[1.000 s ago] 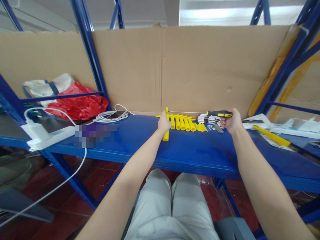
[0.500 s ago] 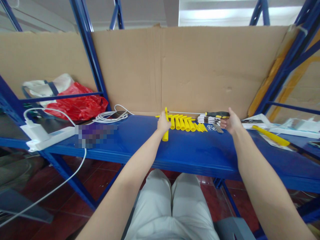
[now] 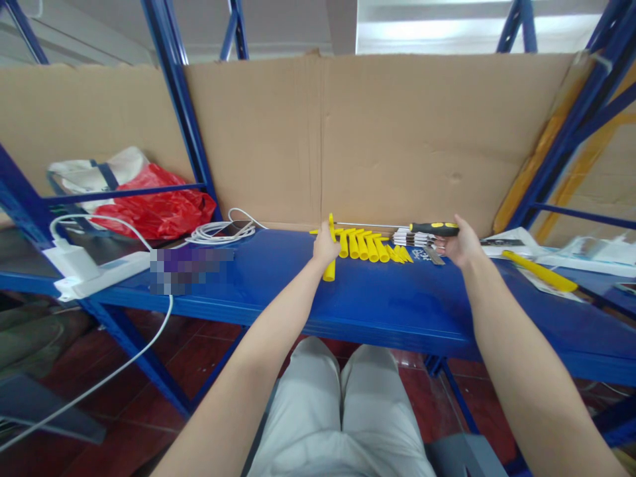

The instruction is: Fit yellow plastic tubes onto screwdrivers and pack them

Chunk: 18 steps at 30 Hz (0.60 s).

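My left hand [image 3: 325,246] is closed around a yellow plastic tube-shaped piece [image 3: 328,271], held upright over the blue shelf. My right hand [image 3: 462,244] grips the end of a long screwdriver [image 3: 434,228] with a black and yellow handle. Its thin shaft runs level to the left and reaches the upper part of the yellow piece; whether the tip touches it I cannot tell. Between my hands lies a row of similar yellow tubes [image 3: 372,248]. Beside them are small yellow wedge-like pieces [image 3: 400,254], a stack of black-and-white packets [image 3: 411,238], and a flat metal piece [image 3: 435,256].
A cardboard sheet [image 3: 387,132] stands behind the blue shelf [image 3: 387,298]. To the left are a coiled white cable [image 3: 218,232], a power strip [image 3: 109,275] and a red plastic bag [image 3: 154,205]. A longer yellow tool [image 3: 541,270] lies at the right.
The screwdriver handle has turned a little in my right hand, showing more yellow, and the fingers have shifted slightly. My left hand keeps its place on the yellow piece.
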### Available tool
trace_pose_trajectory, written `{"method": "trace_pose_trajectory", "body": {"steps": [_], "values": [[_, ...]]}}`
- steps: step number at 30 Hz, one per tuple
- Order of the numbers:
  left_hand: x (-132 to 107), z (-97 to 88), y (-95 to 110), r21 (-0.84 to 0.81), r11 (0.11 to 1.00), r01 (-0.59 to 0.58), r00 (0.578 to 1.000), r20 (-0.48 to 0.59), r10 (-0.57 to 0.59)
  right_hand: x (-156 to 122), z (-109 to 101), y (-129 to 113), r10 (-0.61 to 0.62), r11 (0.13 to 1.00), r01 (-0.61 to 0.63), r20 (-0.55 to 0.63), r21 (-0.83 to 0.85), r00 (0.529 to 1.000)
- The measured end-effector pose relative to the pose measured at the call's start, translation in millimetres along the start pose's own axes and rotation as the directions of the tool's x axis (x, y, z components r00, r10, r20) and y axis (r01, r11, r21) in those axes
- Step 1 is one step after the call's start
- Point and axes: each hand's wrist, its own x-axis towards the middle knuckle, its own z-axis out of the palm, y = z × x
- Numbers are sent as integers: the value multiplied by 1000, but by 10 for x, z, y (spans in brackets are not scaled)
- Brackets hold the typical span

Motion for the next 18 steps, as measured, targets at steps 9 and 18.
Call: {"method": "trace_pose_trajectory", "body": {"steps": [9,18], "values": [[19,25,-9,16,1000,-12,1000,21,12,-98,91,-59,-67,965,80,-60,248,996],[4,9,17,18,999,-38,999,26,37,-113,75,-82,-107,966,125,-90,225,990]]}}
